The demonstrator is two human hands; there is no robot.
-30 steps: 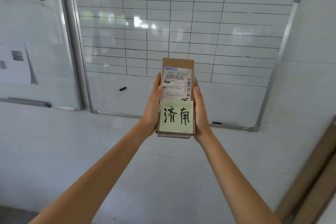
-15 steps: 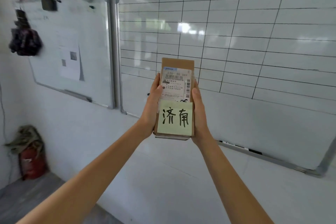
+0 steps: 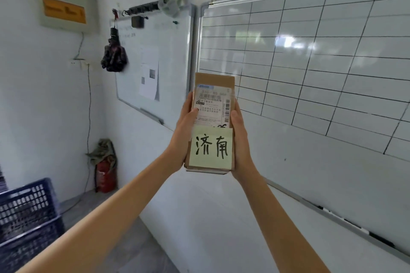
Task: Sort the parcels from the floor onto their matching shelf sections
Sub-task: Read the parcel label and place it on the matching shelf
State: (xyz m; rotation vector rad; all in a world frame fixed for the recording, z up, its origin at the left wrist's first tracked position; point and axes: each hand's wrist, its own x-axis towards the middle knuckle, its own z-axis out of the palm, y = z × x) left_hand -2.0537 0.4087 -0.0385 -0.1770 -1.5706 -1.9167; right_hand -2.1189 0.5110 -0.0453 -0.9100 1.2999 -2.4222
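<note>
Both hands hold one brown parcel (image 3: 214, 86) upright at arm's length, in front of the gridded whiteboard (image 3: 310, 62). The left hand (image 3: 183, 133) clasps its left edge, the right hand (image 3: 240, 139) its right edge. A yellow note (image 3: 211, 148) covers the parcel's lower face, below the shipping label (image 3: 213, 106).

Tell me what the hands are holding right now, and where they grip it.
A cardboard parcel with a yellow sticky note, clasped by its long side edges: left hand on the left edge, right hand on the right.
</note>
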